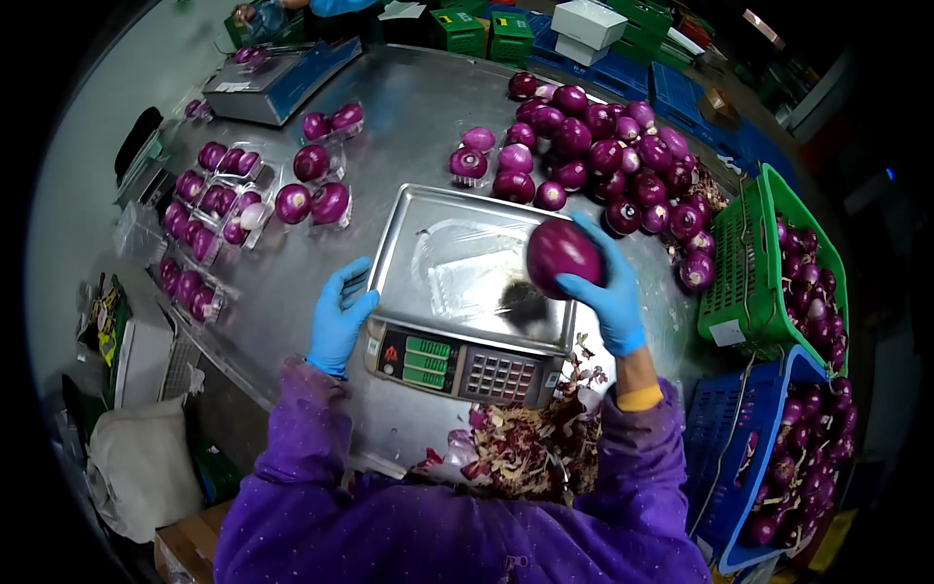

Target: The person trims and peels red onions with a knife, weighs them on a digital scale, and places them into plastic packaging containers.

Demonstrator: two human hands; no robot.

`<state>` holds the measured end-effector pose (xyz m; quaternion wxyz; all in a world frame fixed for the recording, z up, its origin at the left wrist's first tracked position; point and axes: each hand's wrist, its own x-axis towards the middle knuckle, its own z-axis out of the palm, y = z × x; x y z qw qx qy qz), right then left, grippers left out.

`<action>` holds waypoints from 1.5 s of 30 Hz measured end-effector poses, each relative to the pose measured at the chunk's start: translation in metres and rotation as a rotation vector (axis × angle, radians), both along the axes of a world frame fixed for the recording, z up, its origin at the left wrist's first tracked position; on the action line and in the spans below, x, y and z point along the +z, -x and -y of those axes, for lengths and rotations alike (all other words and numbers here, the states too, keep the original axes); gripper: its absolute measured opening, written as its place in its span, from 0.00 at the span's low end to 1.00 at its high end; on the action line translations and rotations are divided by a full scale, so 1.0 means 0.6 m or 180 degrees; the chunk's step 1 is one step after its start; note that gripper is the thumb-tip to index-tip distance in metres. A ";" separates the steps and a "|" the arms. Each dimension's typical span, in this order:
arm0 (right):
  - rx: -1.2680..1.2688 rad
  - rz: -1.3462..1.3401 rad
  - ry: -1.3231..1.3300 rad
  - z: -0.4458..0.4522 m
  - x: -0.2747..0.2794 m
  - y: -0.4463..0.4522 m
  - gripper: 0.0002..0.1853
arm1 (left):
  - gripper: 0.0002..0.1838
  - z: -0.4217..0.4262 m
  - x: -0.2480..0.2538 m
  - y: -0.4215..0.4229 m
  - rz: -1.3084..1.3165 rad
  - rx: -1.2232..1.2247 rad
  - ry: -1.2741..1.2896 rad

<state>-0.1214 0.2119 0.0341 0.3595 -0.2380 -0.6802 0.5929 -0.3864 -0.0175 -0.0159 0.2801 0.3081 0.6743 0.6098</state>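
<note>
Steel table [413, 122], zeros on scale [457, 292], right grip [615, 297] round onion [562, 256], left grip [337, 319] spread, empty.

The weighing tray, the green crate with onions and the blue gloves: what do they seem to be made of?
Weighing tray: shiny metal, probably steel, with bright reflections.
Green crate: probably moulded plastic, smooth, evenly coloured, with slotted walls.
Blue gloves: thin rubbery film, perhaps nitrile, fitting tightly.
</note>
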 end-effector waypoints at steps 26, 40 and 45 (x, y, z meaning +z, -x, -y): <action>-0.3013 0.1045 0.0206 0.176 -0.120 -0.423 0.16 | 0.28 -0.096 0.143 0.037 -0.0899 -0.0671 -0.0807; -0.3029 0.1205 0.0468 0.224 -0.177 -0.454 0.13 | 0.53 -0.279 0.027 -0.086 -0.3465 -0.2477 0.1022; -0.2957 0.1510 0.0389 0.198 -0.193 -0.413 0.11 | 0.53 -0.287 0.019 -0.046 -0.2539 -0.2744 0.0779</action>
